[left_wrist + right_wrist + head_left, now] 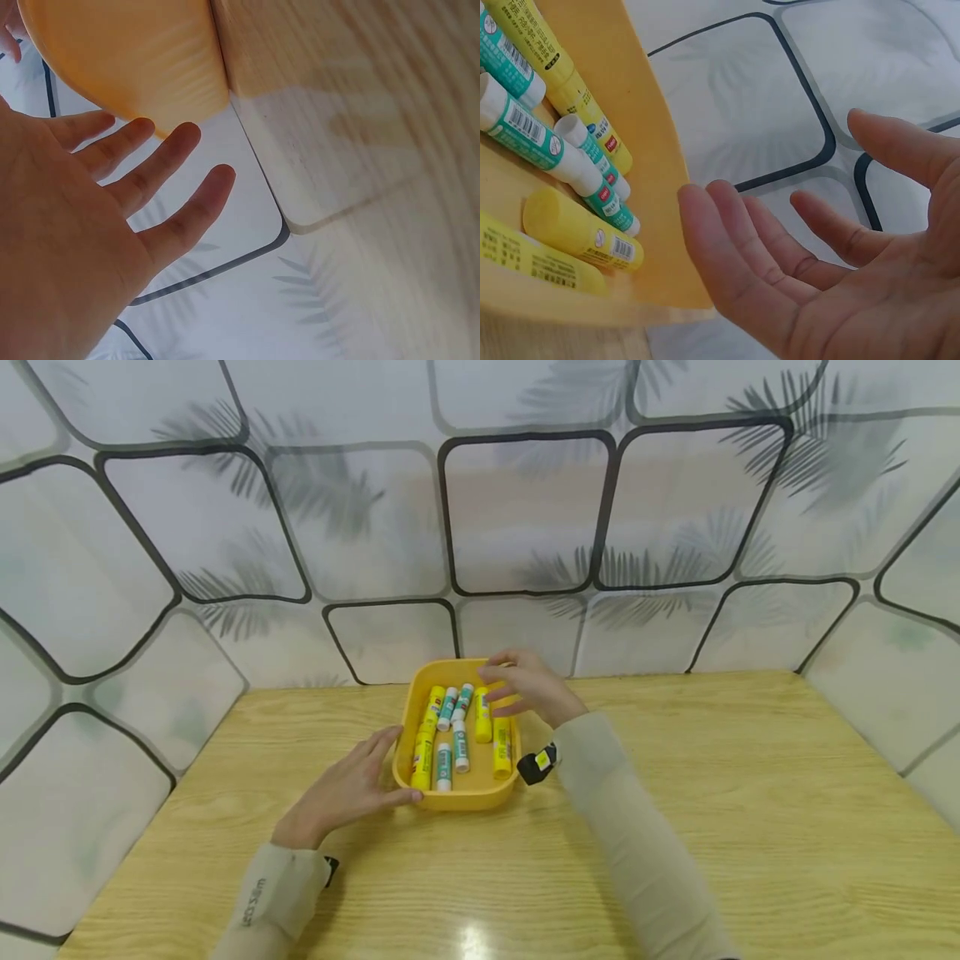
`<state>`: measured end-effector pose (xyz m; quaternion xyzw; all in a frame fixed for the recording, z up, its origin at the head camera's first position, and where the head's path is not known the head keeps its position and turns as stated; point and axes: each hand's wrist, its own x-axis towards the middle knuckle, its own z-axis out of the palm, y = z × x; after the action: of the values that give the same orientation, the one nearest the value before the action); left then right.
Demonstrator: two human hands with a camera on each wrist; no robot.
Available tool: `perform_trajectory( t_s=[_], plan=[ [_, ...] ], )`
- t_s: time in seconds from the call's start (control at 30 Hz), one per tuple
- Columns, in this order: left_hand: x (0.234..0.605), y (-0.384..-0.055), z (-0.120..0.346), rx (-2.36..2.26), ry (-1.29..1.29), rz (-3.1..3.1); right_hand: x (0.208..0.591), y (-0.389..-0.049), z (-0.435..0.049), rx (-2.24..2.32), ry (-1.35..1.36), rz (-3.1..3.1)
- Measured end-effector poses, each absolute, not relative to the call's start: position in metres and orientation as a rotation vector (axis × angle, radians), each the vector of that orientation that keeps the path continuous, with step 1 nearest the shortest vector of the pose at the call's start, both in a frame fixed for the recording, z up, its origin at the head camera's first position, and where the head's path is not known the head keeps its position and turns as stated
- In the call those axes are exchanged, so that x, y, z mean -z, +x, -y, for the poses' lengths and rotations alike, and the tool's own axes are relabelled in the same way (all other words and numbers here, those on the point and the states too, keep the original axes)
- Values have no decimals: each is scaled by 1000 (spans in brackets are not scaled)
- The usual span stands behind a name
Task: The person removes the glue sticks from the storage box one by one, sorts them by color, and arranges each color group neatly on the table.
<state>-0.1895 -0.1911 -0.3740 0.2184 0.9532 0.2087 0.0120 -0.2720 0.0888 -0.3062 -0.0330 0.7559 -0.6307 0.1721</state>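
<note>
"Near the middle of the frame, what sits on the wooden surface (750,793)?"

"A yellow tub (465,802). Four yellow sticks (422,760) and four green-and-white sticks (461,746) lie inside. Down its left side, two yellow ones lie end to end."

"Where is the left hand (345,789)?"

"By the tub's left side, fingers straight and apart. Its grip is loose, with nothing in it. Whether it touches the rim is hard to tell."

"And the right hand (532,687)?"

"At the tub's upper right corner. Its grip is loose too, fingers a bit bent, holding nothing."
</note>
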Motion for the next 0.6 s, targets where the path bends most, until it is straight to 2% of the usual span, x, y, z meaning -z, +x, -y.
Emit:
perform_trajectory(
  t_s=[0.6],
  plan=[
    [372, -189, 192, -611, 688, -2978, 322, -274, -63, 1686, -67, -2124]
  ],
)
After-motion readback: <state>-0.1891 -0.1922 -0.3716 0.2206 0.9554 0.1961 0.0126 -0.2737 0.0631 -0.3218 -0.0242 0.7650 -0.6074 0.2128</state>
